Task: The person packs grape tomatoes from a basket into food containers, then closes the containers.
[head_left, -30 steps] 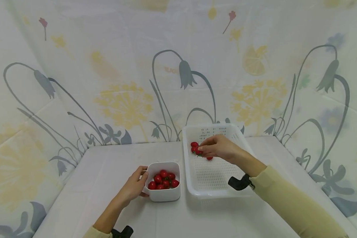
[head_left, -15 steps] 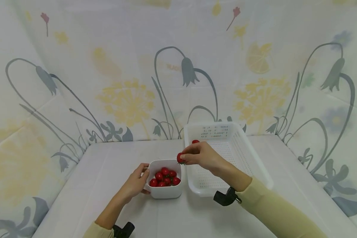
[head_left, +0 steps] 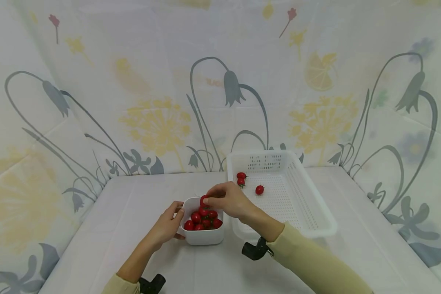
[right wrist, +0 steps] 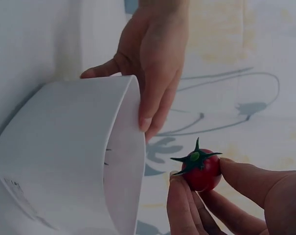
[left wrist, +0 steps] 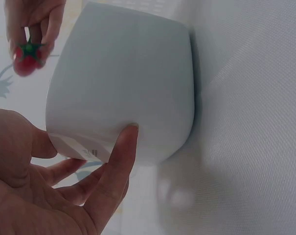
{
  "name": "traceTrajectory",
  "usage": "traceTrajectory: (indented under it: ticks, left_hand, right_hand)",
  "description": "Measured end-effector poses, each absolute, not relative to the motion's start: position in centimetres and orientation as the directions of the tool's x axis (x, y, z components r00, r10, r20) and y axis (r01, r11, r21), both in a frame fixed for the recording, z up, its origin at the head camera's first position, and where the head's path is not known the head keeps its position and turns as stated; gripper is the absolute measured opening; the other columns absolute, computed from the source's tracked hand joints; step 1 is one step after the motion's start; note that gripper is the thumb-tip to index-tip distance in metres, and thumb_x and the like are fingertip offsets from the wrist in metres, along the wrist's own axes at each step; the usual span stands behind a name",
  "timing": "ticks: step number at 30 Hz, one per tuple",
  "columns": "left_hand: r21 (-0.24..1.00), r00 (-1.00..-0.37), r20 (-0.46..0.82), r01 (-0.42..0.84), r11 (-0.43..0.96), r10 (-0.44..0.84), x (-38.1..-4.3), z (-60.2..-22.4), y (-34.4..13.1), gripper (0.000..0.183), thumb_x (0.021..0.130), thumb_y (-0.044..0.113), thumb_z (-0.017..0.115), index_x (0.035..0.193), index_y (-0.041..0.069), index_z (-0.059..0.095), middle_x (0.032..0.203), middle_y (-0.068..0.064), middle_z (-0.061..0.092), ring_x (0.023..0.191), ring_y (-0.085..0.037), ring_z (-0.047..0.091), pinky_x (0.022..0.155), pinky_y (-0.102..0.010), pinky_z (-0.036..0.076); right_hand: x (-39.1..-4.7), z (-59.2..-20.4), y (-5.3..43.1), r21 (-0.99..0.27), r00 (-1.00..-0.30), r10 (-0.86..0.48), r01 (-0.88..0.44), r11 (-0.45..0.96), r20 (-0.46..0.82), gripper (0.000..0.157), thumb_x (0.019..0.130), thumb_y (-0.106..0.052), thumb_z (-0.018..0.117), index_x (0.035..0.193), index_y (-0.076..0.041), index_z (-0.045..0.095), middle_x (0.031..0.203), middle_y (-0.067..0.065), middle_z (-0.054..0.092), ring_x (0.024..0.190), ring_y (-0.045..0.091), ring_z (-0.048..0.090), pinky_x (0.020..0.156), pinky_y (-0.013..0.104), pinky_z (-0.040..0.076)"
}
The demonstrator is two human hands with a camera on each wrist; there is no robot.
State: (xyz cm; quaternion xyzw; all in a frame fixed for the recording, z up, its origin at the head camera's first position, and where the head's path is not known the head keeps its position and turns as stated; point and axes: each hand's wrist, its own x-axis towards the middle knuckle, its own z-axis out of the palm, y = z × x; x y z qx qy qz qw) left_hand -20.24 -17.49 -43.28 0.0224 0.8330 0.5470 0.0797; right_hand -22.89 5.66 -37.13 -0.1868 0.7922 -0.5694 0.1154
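Note:
My right hand [head_left: 230, 200] pinches a red cherry tomato [right wrist: 205, 174] with a green calyx between thumb and fingertips. It holds the tomato just above the opening of a small white square container [head_left: 204, 239]. Several cherry tomatoes [head_left: 196, 217] lie inside that container. At its left side, my left hand [head_left: 166, 224] grips the wall, thumb near the rim and fingers spread along the side. In the left wrist view the container's outer wall hides its contents.
A white perforated basket [head_left: 321, 204] stands to the right of the container, with three cherry tomatoes [head_left: 259, 190] at its left part. A white cloth [head_left: 143, 196] covers the table. Behind rises a flower-printed curtain [head_left: 150, 61].
My right hand has picked a cherry tomato out of the basket and carried it left to above the container. My left hand has kept its grip on the container.

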Motion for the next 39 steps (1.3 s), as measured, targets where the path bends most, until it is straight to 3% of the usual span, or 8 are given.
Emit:
traceTrajectory:
  ticks: [6,22,29,39]
  left_hand:
    - [0.918,-0.987,-0.113,-0.058,0.392,0.118,-20.3,-43.3,-17.5,0.032,0.109,0.014,0.046,0.140,0.005,0.049,0.144,-0.025,0.050,0.116,-0.043,0.060,0.061,-0.042,0.064]
    - [0.920,-0.987,-0.100,-0.045,0.389,0.124,-20.3,-43.2,-17.4,0.031,0.109,0.013,0.045,0.138,0.004,0.049,0.141,-0.026,0.050,0.117,-0.044,0.059,0.060,-0.042,0.064]
    - [0.923,-0.987,-0.099,-0.042,0.383,0.130,-20.1,-43.2,-17.4,0.031,0.108,0.013,0.046,0.138,0.004,0.049,0.140,-0.023,0.051,0.120,-0.045,0.058,0.061,-0.043,0.064]
    - [0.924,-0.986,-0.093,-0.034,0.381,0.137,-20.2,-43.4,-17.6,0.032,0.109,0.014,0.046,0.139,0.004,0.048,0.142,-0.024,0.050,0.123,-0.046,0.056,0.062,-0.043,0.064]
  right_hand:
    - [-23.1,-38.3,3.7,-0.923,-0.920,-0.383,-0.212,0.320,0.079,0.020,0.095,-0.016,0.073,0.108,-0.001,0.074,0.096,0.007,0.075,0.085,0.015,0.067,0.078,0.032,0.060]
    - [-22.8,-41.3,-0.4,-0.825,-0.945,-0.266,-0.300,0.479,0.190,0.015,0.094,-0.011,0.073,0.106,-0.001,0.074,0.094,0.008,0.076,0.087,0.020,0.070,0.079,0.035,0.063]
    - [-22.7,-42.6,-1.5,-0.745,-0.949,-0.214,-0.314,0.588,0.231,0.012,0.094,-0.015,0.075,0.101,-0.006,0.075,0.087,0.002,0.075,0.081,0.013,0.068,0.071,0.026,0.060]
    - [-22.7,-43.3,-1.9,-0.750,-0.955,-0.172,-0.296,0.591,0.241,0.014,0.094,-0.016,0.075,0.104,-0.006,0.075,0.088,0.001,0.074,0.076,0.007,0.064,0.070,0.023,0.060]
